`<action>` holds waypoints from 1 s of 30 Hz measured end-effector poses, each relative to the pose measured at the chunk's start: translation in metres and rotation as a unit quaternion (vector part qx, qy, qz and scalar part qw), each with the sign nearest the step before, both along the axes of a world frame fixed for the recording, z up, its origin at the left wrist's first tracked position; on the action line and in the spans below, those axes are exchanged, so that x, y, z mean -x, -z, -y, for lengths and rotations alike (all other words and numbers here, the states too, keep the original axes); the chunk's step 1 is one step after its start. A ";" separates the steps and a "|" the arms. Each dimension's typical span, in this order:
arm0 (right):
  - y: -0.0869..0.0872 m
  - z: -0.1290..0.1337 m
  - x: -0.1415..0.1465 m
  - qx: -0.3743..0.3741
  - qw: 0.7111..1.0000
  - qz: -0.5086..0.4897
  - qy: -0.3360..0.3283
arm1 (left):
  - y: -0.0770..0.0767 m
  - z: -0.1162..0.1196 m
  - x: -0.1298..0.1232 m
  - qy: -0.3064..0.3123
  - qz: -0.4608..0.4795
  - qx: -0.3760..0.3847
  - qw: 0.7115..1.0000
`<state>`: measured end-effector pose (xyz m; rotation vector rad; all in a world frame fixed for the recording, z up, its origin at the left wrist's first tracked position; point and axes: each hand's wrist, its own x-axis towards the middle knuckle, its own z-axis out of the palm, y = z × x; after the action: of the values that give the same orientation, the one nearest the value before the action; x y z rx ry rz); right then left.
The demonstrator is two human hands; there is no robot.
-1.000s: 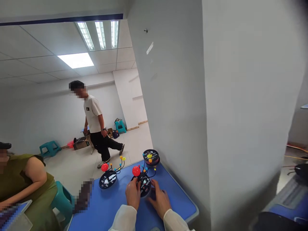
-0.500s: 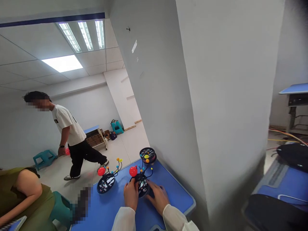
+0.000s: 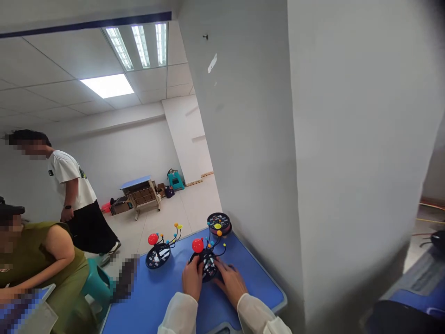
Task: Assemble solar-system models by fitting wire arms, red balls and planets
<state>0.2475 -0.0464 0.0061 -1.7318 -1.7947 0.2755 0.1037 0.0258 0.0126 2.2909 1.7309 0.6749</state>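
On the blue table, a planet model [image 3: 209, 265] has a round black base, a large red ball and small coloured balls on curved black rods. My left hand [image 3: 192, 278] grips the left edge of its base, thumb on top. My right hand [image 3: 232, 281] closes on the right edge, its fingers at the rim and its thumb lower down; the fingers partly hide the base. A second similar model [image 3: 158, 256] stands to the left, apart from my hands. Behind the held one is a round black base [image 3: 219, 222] at the table's far corner.
The blue table [image 3: 139, 301] meets a grey pillar [image 3: 250, 162] on the right. At left, a seated person [image 3: 52, 260] in green is beside a teal stool [image 3: 99, 283]. Another person [image 3: 74, 185] walks behind. A desk with boxes [image 3: 141, 192] stands by the far wall.
My right hand has drawn in against the base's right edge. The view has shifted, so the table sits slightly further right. The walking person has moved left.
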 end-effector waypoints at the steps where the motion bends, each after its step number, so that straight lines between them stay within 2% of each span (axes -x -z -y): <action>1: 0.002 -0.001 0.000 0.001 1.000 -0.004 0.002 | 0.000 0.000 0.000 -0.006 0.009 -0.003 1.000; 7: 0.010 -0.001 -0.007 0.004 1.000 -0.028 0.011 | 0.001 -0.014 0.000 -0.072 0.054 -0.032 0.995; 13: 0.029 0.004 -0.017 -0.029 0.999 -0.043 0.005 | -0.005 -0.054 -0.011 -0.126 0.069 -0.013 0.990; 17: 0.036 0.003 -0.034 -0.037 0.998 -0.041 -0.009 | -0.006 -0.077 -0.018 -0.143 0.077 0.000 0.987; 21: 0.022 -0.011 -0.058 -0.062 0.998 0.006 0.027 | -0.004 -0.092 -0.021 -0.143 0.089 0.006 0.986; 26: -0.011 -0.054 -0.079 -0.098 0.983 0.084 0.128 | -0.002 -0.104 -0.021 -0.114 0.111 0.004 0.987; 30: -0.024 -0.085 -0.086 -0.089 0.972 0.119 0.182 | -0.001 -0.107 -0.018 -0.082 0.135 -0.008 0.987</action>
<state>0.3330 0.0382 0.0299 -1.9830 -1.5605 -0.2494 0.1219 0.1329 0.0138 1.9705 1.7978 0.9830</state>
